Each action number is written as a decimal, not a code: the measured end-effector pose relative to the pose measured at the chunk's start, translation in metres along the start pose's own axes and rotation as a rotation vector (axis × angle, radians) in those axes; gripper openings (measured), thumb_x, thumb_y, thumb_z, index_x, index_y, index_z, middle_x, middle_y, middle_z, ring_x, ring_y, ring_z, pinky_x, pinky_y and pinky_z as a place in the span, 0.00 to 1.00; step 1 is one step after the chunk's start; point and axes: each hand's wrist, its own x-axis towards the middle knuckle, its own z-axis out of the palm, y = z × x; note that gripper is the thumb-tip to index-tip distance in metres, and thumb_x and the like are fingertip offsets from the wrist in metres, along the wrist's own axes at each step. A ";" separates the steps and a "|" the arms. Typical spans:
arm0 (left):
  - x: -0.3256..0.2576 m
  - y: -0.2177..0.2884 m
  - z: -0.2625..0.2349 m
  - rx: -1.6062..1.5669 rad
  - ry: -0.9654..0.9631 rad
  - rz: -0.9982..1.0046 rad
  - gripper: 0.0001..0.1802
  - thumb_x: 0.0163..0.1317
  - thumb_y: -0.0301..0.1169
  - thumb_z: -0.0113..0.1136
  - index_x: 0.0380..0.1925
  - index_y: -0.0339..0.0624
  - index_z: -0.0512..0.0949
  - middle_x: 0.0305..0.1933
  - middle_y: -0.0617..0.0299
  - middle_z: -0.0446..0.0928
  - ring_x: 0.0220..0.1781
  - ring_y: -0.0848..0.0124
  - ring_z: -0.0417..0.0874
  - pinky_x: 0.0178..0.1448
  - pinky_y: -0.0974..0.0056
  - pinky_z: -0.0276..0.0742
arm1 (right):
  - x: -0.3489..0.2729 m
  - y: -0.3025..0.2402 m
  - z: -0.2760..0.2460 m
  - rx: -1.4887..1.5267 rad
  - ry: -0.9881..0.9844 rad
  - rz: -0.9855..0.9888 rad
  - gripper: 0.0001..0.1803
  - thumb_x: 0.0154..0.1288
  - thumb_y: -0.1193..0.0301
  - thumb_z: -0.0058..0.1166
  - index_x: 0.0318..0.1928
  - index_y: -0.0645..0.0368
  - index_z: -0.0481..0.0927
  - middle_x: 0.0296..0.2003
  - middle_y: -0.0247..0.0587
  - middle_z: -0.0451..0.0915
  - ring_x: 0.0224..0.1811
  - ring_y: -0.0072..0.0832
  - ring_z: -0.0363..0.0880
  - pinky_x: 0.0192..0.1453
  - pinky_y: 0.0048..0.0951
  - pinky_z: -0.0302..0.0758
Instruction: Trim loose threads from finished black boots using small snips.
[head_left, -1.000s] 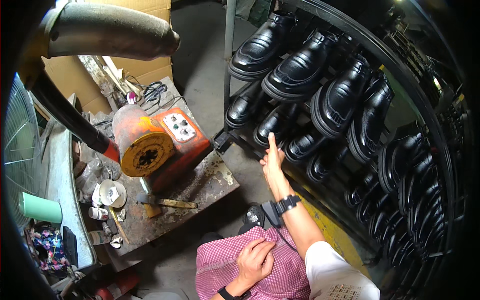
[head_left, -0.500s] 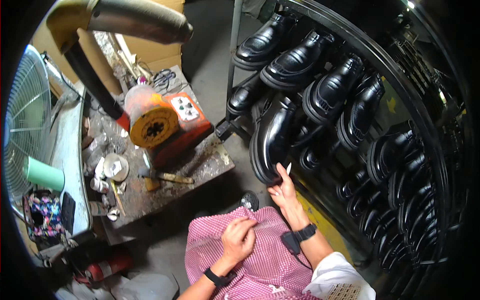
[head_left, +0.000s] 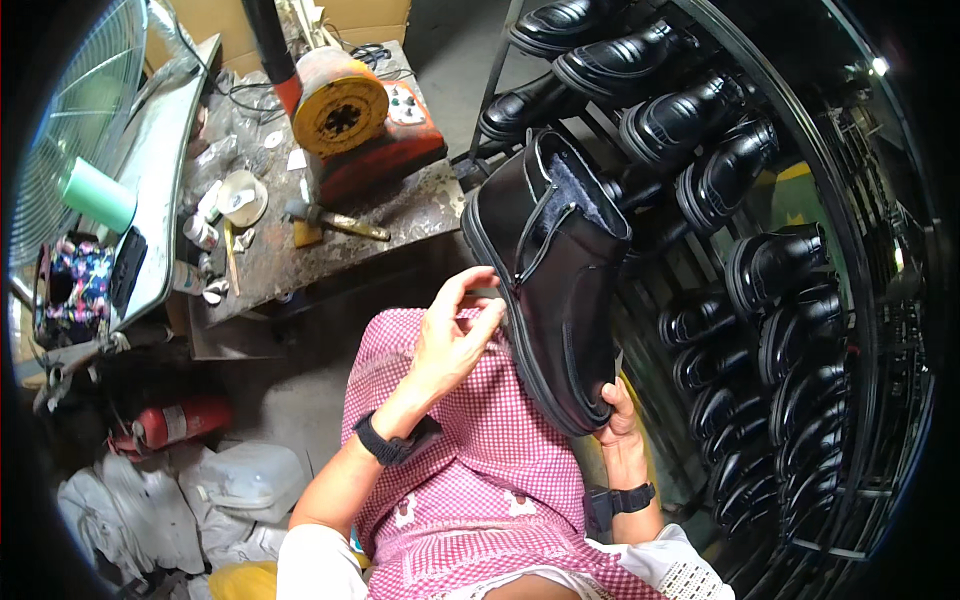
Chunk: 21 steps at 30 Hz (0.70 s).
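Observation:
A black lace-up ankle boot (head_left: 560,300) is held up in front of me, tilted, its thick ridged sole along the left side. Dark fleecy lining shows in its opening at the upper end, and thin black laces hang near it. My right hand (head_left: 621,415) grips the boot's lower end, thumb on the near face and the other fingers mostly hidden behind. Beside the sole's edge is my left hand (head_left: 455,335), holding nothing, its fingers bent but apart. Whether its fingertips touch the sole I cannot tell.
A metal rack (head_left: 800,110) full of black shoes (head_left: 670,120) stands at the right. On the left, a worn workbench (head_left: 350,240) carries an orange machine (head_left: 375,150), a hammer (head_left: 340,220) and a white tub (head_left: 242,197). A fan (head_left: 85,130) and fire extinguisher (head_left: 175,422) are farther left.
My right hand has brought the boot off the rack toward me and turned it, so its opening and laces now show. My left hand has risen from my lap to the sole, its fingers spreading.

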 end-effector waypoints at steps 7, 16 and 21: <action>-0.022 0.004 0.003 0.052 0.027 -0.069 0.08 0.59 0.30 0.57 0.33 0.39 0.69 0.27 0.68 0.72 0.26 0.83 0.72 0.30 0.76 0.71 | -0.027 -0.009 0.010 -0.231 -0.085 -0.002 0.30 0.45 0.71 0.60 0.51 0.70 0.69 0.43 0.43 0.77 0.43 0.29 0.78 0.50 0.28 0.74; -0.036 0.028 -0.024 -0.460 -0.195 -0.475 0.13 0.62 0.37 0.54 0.21 0.47 0.68 0.16 0.75 0.62 0.16 0.86 0.60 0.18 0.79 0.54 | -0.041 -0.016 0.018 -0.432 -0.046 0.058 0.24 0.47 0.76 0.57 0.48 0.68 0.71 0.39 0.39 0.78 0.39 0.24 0.78 0.44 0.23 0.74; -0.025 0.077 -0.040 -0.407 -0.170 -0.378 0.10 0.61 0.33 0.54 0.24 0.42 0.72 0.15 0.76 0.62 0.14 0.87 0.58 0.15 0.81 0.51 | -0.035 -0.010 -0.007 -0.468 0.019 0.090 0.19 0.49 0.78 0.56 0.44 0.67 0.74 0.35 0.38 0.78 0.34 0.23 0.78 0.40 0.22 0.74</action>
